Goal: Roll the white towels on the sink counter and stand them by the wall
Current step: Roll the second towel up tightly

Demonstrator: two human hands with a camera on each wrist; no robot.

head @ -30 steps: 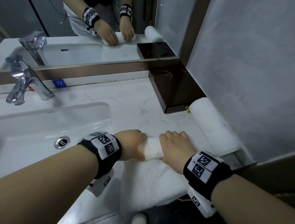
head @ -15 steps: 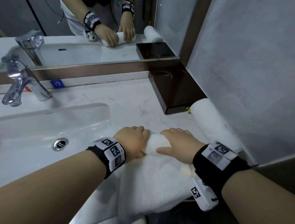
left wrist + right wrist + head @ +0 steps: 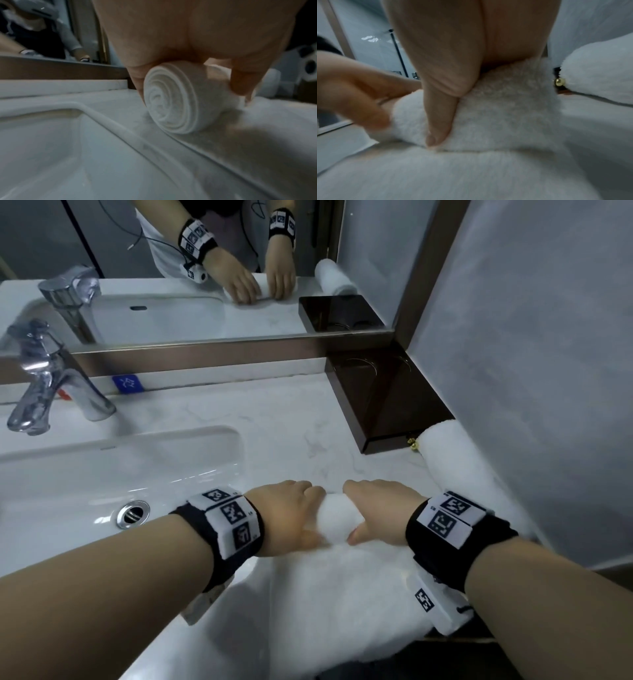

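A white towel (image 3: pixel 342 604) lies on the counter near the front edge, its far end wound into a tight roll (image 3: pixel 339 517). My left hand (image 3: pixel 291 513) grips the roll's left end, fingers curled over the top and thumb behind. My right hand (image 3: pixel 380 508) grips the right end the same way. The left wrist view shows the roll's spiral end (image 3: pixel 173 98) under my left hand (image 3: pixel 188 54). In the right wrist view my right thumb (image 3: pixel 440 128) presses the roll (image 3: pixel 496 119). A second rolled towel (image 3: pixel 459 470) lies along the right wall.
The sink basin (image 3: pixel 102 474) with its drain (image 3: pixel 133 513) sits left of the towel, with a chrome faucet (image 3: pixel 51 385) behind it. A dark brown tray (image 3: pixel 387 398) fills the back right corner under the mirror (image 3: pixel 205 268). The grey wall (image 3: pixel 531 371) bounds the right side.
Both hands have kept turning the roll, which has grown thicker. The hands and roll sit a little farther from the counter's front edge than a second ago.
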